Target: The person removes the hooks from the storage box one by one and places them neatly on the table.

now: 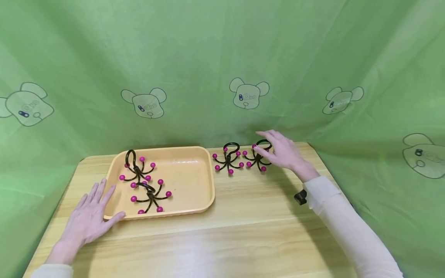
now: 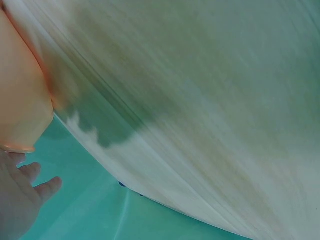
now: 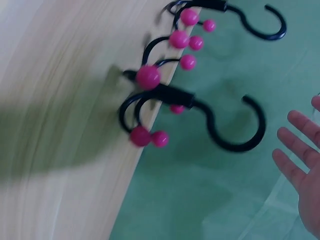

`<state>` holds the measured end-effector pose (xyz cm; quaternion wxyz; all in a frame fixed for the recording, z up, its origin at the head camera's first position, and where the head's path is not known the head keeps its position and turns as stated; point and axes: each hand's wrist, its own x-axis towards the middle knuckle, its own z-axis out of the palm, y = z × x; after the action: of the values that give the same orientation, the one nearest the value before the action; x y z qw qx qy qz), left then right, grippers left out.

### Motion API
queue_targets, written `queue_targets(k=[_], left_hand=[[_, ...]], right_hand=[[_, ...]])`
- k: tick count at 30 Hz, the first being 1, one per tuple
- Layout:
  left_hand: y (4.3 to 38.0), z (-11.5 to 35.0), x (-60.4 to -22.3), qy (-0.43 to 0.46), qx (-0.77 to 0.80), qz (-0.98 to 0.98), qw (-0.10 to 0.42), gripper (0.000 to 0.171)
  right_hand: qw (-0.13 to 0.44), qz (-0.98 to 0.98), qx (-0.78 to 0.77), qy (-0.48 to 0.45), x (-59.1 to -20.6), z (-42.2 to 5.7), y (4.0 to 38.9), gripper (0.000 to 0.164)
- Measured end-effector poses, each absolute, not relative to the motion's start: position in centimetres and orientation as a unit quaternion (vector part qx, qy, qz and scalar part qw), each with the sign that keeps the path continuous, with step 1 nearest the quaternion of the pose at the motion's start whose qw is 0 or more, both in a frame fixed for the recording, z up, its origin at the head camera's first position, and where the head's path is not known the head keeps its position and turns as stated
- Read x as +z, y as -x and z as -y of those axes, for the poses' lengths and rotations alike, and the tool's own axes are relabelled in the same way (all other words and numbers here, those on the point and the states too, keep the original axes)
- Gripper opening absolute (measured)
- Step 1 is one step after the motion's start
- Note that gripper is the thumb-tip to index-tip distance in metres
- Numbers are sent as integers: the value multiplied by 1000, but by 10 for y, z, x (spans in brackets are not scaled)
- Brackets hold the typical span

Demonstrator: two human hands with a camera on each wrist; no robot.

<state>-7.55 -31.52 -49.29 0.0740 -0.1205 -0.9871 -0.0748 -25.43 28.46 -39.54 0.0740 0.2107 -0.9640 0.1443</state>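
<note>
Four-sided and shallow, a pale orange tray (image 1: 191,173) holds two black multi-arm hook hangers (image 1: 151,195) with magenta ball tips. My left hand (image 1: 85,218) lies at the tray's left front corner, fingers straight and thumb along the front rim. In the left wrist view, its fingers (image 2: 47,189) show beside the tray's wall (image 2: 25,85). Two more such hangers stand right of the tray, a nearer-to-tray one (image 1: 228,159) and a right-hand one (image 1: 258,158). Over the right-hand hanger hovers my right hand (image 1: 283,151), fingers extended; the right wrist view shows a gap between fingers and hook (image 3: 250,142).
A light wooden table (image 1: 243,239) carries everything. Green curtain (image 1: 208,58) with printed bear heads hangs close behind the table's back edge and along both sides. A small black device (image 1: 300,197) sits under the right wrist, at the white sleeve (image 1: 347,224).
</note>
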Motion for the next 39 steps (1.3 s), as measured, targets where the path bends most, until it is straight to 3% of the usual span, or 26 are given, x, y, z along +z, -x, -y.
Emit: queue_targets(k=[11, 39], left_hand=[[75, 316, -493, 119, -77, 987, 73, 99], [74, 314, -492, 116, -81, 987, 70, 98]], right_hand=[[104, 947, 153, -262, -389, -244, 230, 73], [170, 894, 192, -367, -415, -128, 172, 67]])
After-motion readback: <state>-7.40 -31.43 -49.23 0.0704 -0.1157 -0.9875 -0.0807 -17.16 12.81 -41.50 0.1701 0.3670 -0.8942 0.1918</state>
